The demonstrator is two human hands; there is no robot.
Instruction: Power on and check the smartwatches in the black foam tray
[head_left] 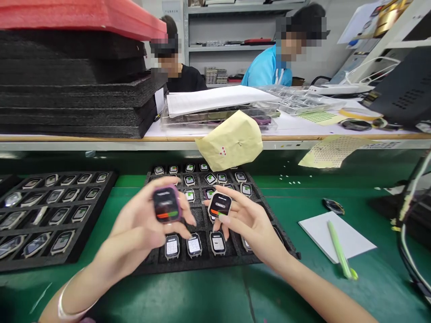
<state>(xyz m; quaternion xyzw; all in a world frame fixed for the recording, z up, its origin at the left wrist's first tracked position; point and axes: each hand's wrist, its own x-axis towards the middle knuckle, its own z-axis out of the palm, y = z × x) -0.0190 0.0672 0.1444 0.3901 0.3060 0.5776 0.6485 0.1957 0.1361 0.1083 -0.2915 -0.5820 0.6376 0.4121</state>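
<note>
My left hand is closed round a purple-rimmed smartwatch case without a strap, its screen lit with a red and green band. In my right hand a light-rimmed smartwatch case is pinched between thumb and fingers, its dark screen showing a similar band. Both hands hover over a black foam tray with square compartments. Many of these hold strapless smartwatches, such as a lit white-screened one in the front row. My hands and wrists hide some compartments.
A second foam tray of watches lies at left. At right are a white paper pad, a green pen and cables. Foam trays are stacked on the raised shelf. Two people sit beyond it.
</note>
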